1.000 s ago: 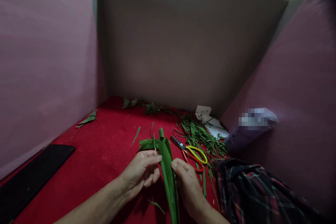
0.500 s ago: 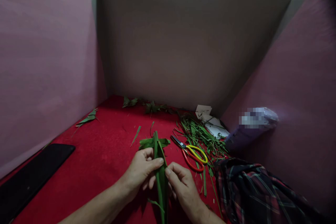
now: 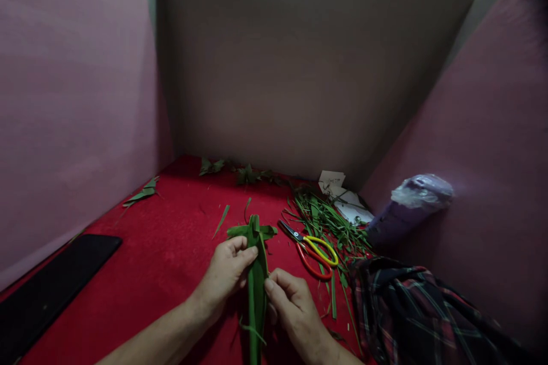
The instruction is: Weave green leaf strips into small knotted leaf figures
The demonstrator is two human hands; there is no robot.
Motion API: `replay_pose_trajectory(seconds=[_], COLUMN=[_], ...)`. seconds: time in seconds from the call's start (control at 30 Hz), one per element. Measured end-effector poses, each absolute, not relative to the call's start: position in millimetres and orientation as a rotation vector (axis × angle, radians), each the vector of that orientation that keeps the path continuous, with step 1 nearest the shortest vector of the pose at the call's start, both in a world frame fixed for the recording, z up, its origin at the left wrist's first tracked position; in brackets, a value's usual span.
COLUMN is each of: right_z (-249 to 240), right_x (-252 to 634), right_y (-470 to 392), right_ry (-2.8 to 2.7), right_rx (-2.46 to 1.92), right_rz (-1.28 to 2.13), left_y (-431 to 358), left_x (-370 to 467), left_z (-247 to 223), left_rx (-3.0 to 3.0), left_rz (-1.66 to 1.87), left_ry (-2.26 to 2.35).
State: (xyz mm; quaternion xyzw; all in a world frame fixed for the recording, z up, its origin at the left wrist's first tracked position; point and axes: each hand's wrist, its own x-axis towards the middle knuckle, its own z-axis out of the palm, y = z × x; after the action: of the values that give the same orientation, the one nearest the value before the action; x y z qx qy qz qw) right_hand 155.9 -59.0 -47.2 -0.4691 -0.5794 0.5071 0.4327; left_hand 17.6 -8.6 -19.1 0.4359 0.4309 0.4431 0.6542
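A long green leaf (image 3: 257, 291), folded along its length, runs upright between my hands above the red cloth. My left hand (image 3: 226, 268) pinches its left edge near the upper part, thumb on top. Lower down, my right hand (image 3: 293, 308) grips the right edge between thumb and forefinger. Shorter green leaf pieces (image 3: 238, 231) stick out sideways at the top, like a crosspiece. To the right of the leaf lie scissors (image 3: 314, 248) with one yellow and one red handle, blades pointing up and left.
Cut leaf strips (image 3: 327, 217) are heaped behind the scissors, beside white papers (image 3: 353, 208). A plaid cloth (image 3: 419, 308) and a plastic-wrapped purple roll (image 3: 394, 214) lie at right. A black flat object (image 3: 55, 291) is at left. Leaf shapes (image 3: 247, 174) lie along the back wall.
My left hand has shifted slightly up and left along the leaf. The leaf's lower part has swung a little left, and my right hand has moved slightly left with it.
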Motion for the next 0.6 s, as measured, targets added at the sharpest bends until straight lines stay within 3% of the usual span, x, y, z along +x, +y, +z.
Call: replay_pose_trajectory(seconds=[0.37, 0.6], right_z=[-30.5, -36.0], right_x=[150.0, 153.6], right_y=[-50.1, -41.6], right_ry=[-1.378, -1.173], right_rx=[-1.171, -1.108], right_rz=[0.921, 1.018], left_y=[-27.7, -28.0], left_x=[29.6, 31.2], left_z=[-14.6, -22.6], left_rx=[1.253, 1.201], left_rz=[0.929, 0.86], left_ry=[1.101, 1.035])
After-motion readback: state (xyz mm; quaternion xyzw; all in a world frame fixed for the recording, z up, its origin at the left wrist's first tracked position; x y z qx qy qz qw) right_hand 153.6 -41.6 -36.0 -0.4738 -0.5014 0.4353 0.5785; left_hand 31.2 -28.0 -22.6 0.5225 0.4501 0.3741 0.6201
